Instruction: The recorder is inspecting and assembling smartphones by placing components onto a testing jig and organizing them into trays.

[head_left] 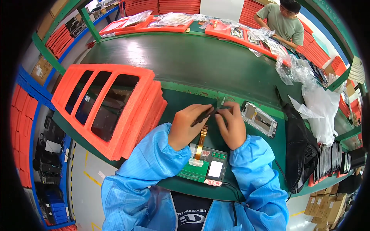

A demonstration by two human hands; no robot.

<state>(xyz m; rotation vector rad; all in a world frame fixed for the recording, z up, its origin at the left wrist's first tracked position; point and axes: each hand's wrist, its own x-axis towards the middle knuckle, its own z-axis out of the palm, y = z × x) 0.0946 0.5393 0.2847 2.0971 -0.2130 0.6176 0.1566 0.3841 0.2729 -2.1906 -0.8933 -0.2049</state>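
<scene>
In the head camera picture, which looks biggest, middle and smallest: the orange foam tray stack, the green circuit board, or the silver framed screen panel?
1. Orange foam tray stack, by far the biggest.
2. Green circuit board, partly hidden by the sleeves.
3. Silver framed screen panel, only slightly smaller looking, so the last two are close.

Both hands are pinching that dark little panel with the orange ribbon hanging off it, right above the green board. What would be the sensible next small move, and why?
Probably lower the dark panel toward the green board just beneath it. The left hand and right hand hold it by both ends above the bench, and its orange ribbon already reaches down to the board, so there seems to be little slack for going anywhere else.
</scene>
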